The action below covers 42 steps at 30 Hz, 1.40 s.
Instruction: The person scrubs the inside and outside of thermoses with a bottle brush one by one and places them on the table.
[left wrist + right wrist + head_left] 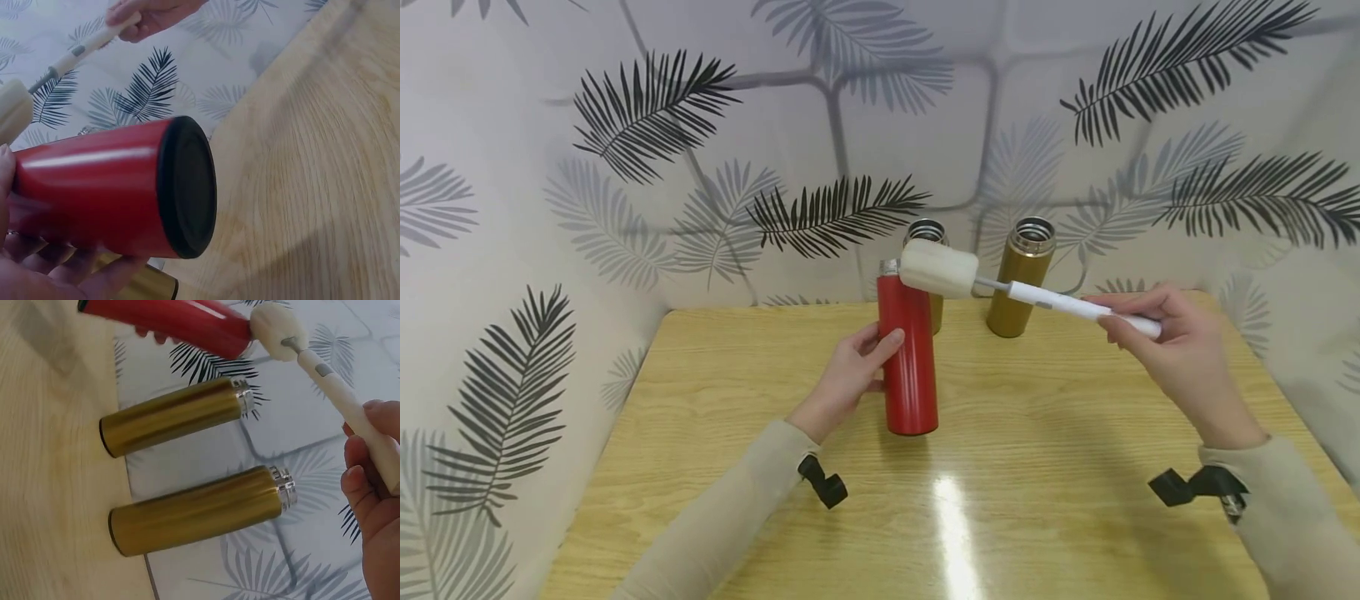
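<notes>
My left hand grips a red bottle around its side, nearly upright; its black base faces the left wrist view. My right hand pinches the white handle of a brush by its end. The brush's cream sponge head lies across the upper part of the red bottle, beside its silver neck. In the right wrist view the sponge is at the bottle's neck end. Whether they touch cannot be told.
Two gold bottles with uncovered silver necks stand near the table's back edge: one partly behind the red bottle, the other to its right. The wooden table meets a leaf-patterned backdrop at the back and sides.
</notes>
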Tool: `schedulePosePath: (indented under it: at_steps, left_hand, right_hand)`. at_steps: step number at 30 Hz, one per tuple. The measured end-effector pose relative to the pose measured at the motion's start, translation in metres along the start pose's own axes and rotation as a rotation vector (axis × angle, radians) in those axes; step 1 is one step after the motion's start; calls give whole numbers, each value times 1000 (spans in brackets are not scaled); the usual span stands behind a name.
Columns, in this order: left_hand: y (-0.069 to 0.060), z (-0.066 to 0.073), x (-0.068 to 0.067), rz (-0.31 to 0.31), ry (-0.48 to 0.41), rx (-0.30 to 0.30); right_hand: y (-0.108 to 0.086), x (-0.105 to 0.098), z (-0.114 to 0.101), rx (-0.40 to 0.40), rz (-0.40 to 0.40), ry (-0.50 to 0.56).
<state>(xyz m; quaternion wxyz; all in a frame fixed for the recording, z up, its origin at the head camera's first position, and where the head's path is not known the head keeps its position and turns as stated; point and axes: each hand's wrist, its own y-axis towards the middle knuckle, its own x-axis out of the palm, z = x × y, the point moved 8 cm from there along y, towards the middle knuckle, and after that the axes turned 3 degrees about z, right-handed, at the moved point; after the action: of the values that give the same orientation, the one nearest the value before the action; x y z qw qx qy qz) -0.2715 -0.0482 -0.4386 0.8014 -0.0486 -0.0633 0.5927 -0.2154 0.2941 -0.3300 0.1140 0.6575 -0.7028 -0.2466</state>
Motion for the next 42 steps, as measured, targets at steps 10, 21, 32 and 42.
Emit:
schedulePosePath:
  at_steps: [10, 21, 32, 42]
  left_hand:
    - [0, 4, 6, -88, -94, -7]
    - [4, -5, 4, -34, -72, -38]
    - [11, -1, 4, -54, -71, -47]
    - [16, -5, -16, 40, -140, -47]
  right_hand:
    - [-4, 27, 5, -390, -266, -574]
    - [2, 46, 22, -337, -330, -659]
    - [5, 58, 27, -377, -377, -629]
    - [-21, 75, 44, -401, -528, -493]
